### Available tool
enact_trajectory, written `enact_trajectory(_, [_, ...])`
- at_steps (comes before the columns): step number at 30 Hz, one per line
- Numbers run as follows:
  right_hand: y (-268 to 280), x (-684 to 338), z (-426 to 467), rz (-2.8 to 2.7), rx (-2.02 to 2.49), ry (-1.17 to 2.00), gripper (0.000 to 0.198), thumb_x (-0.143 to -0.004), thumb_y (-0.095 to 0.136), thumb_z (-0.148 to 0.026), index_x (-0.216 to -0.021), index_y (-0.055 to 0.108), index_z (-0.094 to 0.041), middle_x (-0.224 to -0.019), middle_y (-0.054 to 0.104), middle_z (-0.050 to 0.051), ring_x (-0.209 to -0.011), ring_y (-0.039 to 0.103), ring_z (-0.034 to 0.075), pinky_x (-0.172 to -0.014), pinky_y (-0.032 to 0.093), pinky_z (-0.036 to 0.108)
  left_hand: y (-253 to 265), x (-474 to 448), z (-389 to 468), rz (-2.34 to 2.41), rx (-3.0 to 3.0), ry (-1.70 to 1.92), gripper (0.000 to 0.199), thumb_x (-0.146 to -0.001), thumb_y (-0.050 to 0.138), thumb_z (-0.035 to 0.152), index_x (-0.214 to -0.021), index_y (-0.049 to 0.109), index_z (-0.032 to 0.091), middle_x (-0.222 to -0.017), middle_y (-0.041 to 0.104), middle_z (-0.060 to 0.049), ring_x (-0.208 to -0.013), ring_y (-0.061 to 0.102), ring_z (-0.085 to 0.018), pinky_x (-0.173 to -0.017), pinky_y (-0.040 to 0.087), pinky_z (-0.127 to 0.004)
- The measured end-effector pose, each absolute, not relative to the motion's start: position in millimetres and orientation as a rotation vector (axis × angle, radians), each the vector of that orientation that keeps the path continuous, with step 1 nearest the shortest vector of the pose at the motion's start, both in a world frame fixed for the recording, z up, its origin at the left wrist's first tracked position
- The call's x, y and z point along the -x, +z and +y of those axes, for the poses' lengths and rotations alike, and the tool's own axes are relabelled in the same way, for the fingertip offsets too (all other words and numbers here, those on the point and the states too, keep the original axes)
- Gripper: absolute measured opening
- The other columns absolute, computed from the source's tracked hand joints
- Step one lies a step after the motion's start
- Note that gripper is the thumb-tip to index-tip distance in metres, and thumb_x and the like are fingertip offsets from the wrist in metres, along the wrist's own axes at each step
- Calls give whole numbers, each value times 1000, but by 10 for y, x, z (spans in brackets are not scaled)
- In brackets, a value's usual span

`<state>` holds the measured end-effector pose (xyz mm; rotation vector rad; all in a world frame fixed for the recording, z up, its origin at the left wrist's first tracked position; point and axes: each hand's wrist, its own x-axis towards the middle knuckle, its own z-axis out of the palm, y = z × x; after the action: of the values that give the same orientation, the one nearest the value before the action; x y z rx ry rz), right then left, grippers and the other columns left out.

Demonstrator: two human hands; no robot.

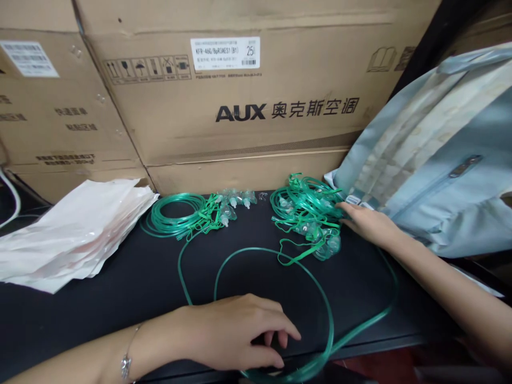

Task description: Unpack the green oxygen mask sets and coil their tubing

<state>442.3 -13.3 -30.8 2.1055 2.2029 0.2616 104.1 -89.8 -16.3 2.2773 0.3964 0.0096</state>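
My left hand (240,333) is palm down by the table's front edge, thumb apart from loosely bent fingers, with nothing visible between them. A long green clear tube (326,298) loops around it, partly hidden under the hand and wrist. Stretched toward the right pile of green tubing (308,194), my right hand (366,224) has its fingertips at the pile's right edge; a firm hold does not show. Clear oxygen masks (330,244) with green elastic straps lie in that pile. A coiled tube (172,210) lies left of it, beside several small clear masks (234,200).
White plastic packets (72,229) are stacked on the left of the black table (140,298). Large cardboard boxes (248,133) stand along the back. A light blue backpack (452,160) leans at the right, close to my right arm. Part of the tubing hangs at the front edge.
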Motion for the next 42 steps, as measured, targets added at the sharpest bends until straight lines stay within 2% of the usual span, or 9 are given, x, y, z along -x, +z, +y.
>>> enact_trajectory(5, [-144, -4489, -207, 2099, -2288, 358, 31, -89, 42, -26, -115, 56, -16, -99, 66, 14, -88, 62, 26, -67, 41, 30, -176, -855, -769, 665, -2448, 196, 25, -85, 50, 24, -108, 57, 21, -103, 60, -3, -97, 55, -15, -86, 42, -26])
enact_trajectory(14, [545, -4208, -381, 2391, -2693, 901, 24, -86, 50, -20, -105, 64, -16, -86, 70, 11, -82, 65, 17, -68, 43, 24, -160, -424, -457, 1112, -2508, 414, 23, -85, 45, 29, -100, 60, 20, -101, 60, -5, -88, 56, -16, -73, 46, -26])
enact_trajectory(17, [781, -3837, -368, 2915, -2461, 1081, 27, -88, 45, -26, -101, 65, -13, -90, 68, 10, -76, 65, 11, -66, 44, 20, 84, -476, -403, 1192, -2343, 611, 31, -85, 43, 39, -99, 62, 18, -100, 62, -6, -87, 57, -18, -69, 47, -26])
enact_trajectory(21, [794, -3159, -183, 3249, -1818, 833, 22, -85, 50, -28, -98, 67, -20, -89, 69, 1, -77, 65, 12, -66, 45, 22, 381, -681, -340, 1097, -1885, 883, 49, -85, 39, 47, -114, 55, 11, -108, 61, -12, -93, 59, -21, -67, 51, -29])
enact_trajectory(25, [531, -2654, -31, 3205, -1390, 539, 20, -86, 49, -24, -100, 64, -25, -96, 68, -1, -86, 63, 16, -68, 46, 26, 355, -766, -294, 953, -1753, 661, 50, -76, 58, 36, -119, 50, 11, -101, 64, -13, -72, 64, -17, -48, 50, -22])
enact_trajectory(29, [254, -2631, -235, 3322, -1147, 412, 29, -85, 49, -26, -112, 55, -17, -114, 57, 9, -102, 53, 19, -78, 46, 31, 107, -571, -288, 1091, -1719, 508, 49, -77, 54, 31, -120, 47, 9, -99, 63, -13, -53, 62, -12, -34, 44, -18])
enact_trajectory(34, [-106, -2907, -637, 3108, -717, -71, 21, -87, 46, -27, -102, 59, -19, -92, 58, 5, -84, 54, 14, -74, 45, 27, -192, -331, -328, 1360, -1746, 256, 68, -79, 48, 33, -138, 21, 15, -106, 59, -12, -52, 64, -14, -36, 45, -20])
enact_trajectory(39, [-442, -3070, -668, 3073, -987, 147, 27, -88, 39, -20, -104, 60, -16, -90, 57, 9, -82, 54, 17, -76, 44, 31, -248, -349, -447, 1603, -2307, -94, 64, -80, 47, 31, -137, 28, 9, -78, 64, -10, -68, 65, -24, -58, 47, -30])
enact_trajectory(42, [-532, -3052, -645, 3070, -1097, 336, 29, -87, 37, -17, -104, 60, -13, -86, 57, 10, -77, 54, 19, -72, 44, 34, -187, -359, -545, 1598, -2472, -252, 56, -78, 51, 35, -128, 45, 11, -75, 65, -12, -73, 63, -29, -61, 45, -34])
